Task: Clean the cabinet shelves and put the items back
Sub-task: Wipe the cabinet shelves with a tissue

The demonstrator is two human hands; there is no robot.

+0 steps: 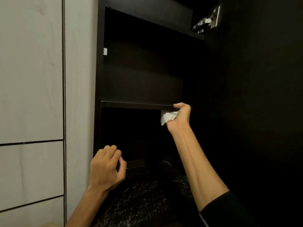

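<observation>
A tall dark cabinet stands open in front of me, with a dark shelf [136,104] running across its middle. My right hand [181,116] grips a crumpled white tissue [167,117] and holds it against the front edge of that shelf near its right end, thumb on top of the edge. My left hand [106,167] hangs lower at the cabinet's left side, fingers loosely curled, holding nothing. Both compartments, above and below the shelf, look dark and I see no items in them.
The cabinet door [254,95] stands open on the right, with a metal hinge [207,20] at the top. Light wood-grain panels [31,79] adjoin the cabinet on the left. A dark speckled surface [144,197] lies below, between my arms.
</observation>
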